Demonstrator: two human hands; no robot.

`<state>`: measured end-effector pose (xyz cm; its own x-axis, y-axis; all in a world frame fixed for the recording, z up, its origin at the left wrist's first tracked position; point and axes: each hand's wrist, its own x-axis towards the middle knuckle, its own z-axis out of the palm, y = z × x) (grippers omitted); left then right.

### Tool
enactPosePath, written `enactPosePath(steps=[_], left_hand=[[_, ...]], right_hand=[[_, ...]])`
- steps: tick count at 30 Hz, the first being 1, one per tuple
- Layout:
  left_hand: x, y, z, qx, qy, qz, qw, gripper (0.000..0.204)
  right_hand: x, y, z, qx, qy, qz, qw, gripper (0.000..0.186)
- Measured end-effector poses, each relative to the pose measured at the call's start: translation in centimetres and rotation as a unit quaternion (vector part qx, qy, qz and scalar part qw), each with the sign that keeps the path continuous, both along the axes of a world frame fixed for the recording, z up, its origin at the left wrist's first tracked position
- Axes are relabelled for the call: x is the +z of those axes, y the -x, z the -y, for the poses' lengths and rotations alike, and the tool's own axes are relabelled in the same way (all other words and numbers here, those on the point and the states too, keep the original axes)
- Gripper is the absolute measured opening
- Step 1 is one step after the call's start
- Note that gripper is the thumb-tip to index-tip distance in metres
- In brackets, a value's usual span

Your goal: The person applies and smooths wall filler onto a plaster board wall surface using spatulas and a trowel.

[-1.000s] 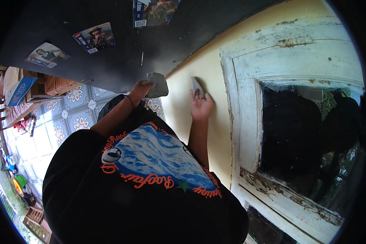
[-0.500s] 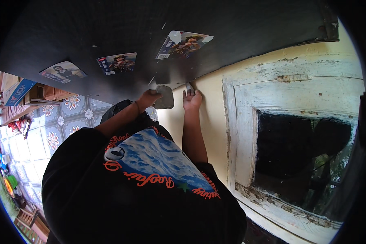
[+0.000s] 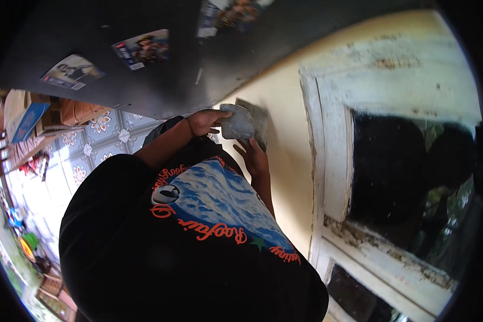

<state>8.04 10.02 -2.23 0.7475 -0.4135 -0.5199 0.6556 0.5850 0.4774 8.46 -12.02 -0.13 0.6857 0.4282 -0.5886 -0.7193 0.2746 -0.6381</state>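
Note:
Near the middle, my left hand pinches the left edge of a flat, rounded grey piece. Just behind it, a darker flat grey piece overlaps it against the cream wall. My right hand grips at the lower edge of these pieces, apparently on the darker one, with some fingers spread below and partly hidden. Both pieces are just below the edge of a large black surface, which carries picture cards.
A weathered white window frame with dark glass fills the right side. At left, cardboard boxes sit on wooden furniture over a patterned tile floor. Colourful small objects lie beyond, at the lower left.
My left hand has moved right with its grey piece toward my right hand. The piece in my right hand now shows its flat face, behind the other.

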Motion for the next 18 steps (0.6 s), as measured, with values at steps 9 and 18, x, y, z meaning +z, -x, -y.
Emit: enactPosePath(steps=[9,18], left_hand=[[2.5,0.9,6.6,-0.047,0.022,0.073,0.996,0.037],[2.3,3.1,7.7,-0.037,-0.191,0.097,0.976,0.042]], right_hand=[[0.2,3.8,4.6,-0.03,0.033,0.009,0.999,0.045],[1.9,5.0,11.4,-0.097,0.104,0.066,0.988,0.041]])
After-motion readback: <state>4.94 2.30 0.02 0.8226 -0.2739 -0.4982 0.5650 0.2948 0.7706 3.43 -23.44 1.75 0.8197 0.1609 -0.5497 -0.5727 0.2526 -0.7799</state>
